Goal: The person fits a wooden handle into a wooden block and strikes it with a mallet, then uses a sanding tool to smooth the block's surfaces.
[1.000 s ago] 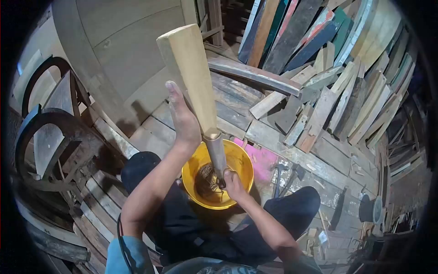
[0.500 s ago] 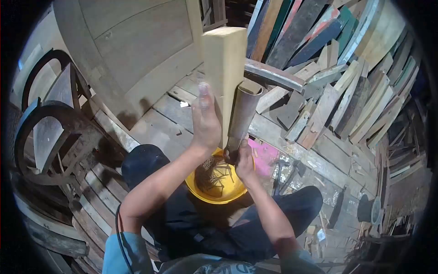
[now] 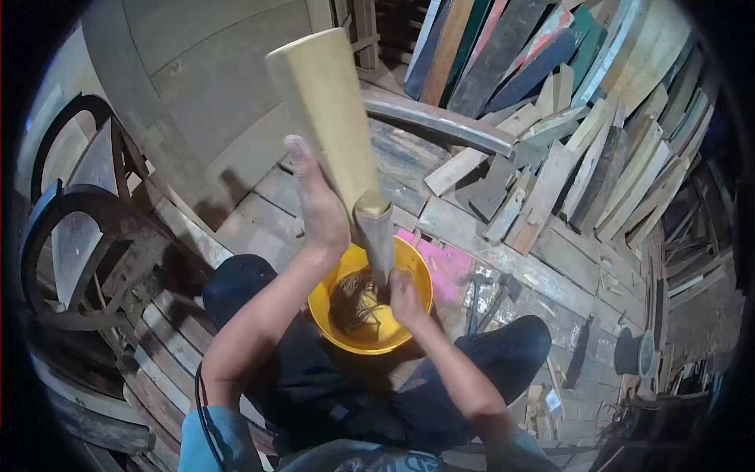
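A pale, smooth piece of wood (image 3: 326, 110) stands tilted up in front of me, its wide end at the top left. My left hand (image 3: 321, 208) supports it from the left side, thumb pointing up, the other fingers hidden behind. Against the wood's lower right side lies a grey-brown sheet, looking like sandpaper (image 3: 376, 240), wrapped round a small wooden block. My right hand (image 3: 405, 299) grips the lower end of this wrapped block. Below both hands a yellow bucket (image 3: 425, 295) holds many thin nail-like pieces (image 3: 362, 311).
Hammer-like tools (image 3: 476, 303) and a pink sheet (image 3: 446, 271) lie right of the bucket. Wooden offcuts (image 3: 543, 197) are piled at the right. At the left are curved wooden frames (image 3: 59, 236) and slats (image 3: 169, 330). A large panel (image 3: 228, 71) stands behind.
The pale wood has tilted, its top swinging left. The wrapped block has slid down along it with my right hand. My left hand has shifted slightly left.
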Tool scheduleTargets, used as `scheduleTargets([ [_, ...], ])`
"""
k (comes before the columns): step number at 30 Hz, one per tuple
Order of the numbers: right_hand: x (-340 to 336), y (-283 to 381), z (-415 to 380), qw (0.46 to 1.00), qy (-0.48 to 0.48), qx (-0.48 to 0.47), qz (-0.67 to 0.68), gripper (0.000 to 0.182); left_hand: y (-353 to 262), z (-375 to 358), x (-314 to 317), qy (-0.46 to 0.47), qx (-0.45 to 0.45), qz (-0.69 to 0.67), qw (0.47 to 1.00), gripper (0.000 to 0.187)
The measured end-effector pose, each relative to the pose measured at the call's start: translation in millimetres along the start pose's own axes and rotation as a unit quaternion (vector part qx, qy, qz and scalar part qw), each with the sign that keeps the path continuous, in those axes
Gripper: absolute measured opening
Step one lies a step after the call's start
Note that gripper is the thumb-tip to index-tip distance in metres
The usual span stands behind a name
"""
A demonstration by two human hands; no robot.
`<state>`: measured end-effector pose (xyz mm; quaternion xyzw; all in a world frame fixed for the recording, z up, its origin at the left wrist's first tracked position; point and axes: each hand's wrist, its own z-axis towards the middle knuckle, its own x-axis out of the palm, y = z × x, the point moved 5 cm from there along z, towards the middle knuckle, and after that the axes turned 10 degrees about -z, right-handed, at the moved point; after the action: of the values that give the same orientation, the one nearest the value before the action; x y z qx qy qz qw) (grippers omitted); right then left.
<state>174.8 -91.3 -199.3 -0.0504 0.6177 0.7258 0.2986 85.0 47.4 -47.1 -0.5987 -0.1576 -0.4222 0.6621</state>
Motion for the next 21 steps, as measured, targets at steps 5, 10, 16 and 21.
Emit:
scheduleTargets([
  [5,1,-16,3,0.999,-0.022,0.014,0.027,0.059,1,-3,7,0.051,0.058,0.177,0.981,0.070],
  [10,-3,-14,8,0.997,0.030,0.043,-0.054,0.051,9,-5,-5,0.032,0.035,0.053,0.997,0.067],
  [16,16,-13,-15,0.999,-0.033,-0.028,0.006,0.058,-3,3,0,0.046,-0.031,-0.016,0.998,0.066],
  [21,-9,2,32,0.996,-0.037,0.056,0.056,0.053,7,0,-15,0.038,0.041,0.133,0.990,0.072],
])
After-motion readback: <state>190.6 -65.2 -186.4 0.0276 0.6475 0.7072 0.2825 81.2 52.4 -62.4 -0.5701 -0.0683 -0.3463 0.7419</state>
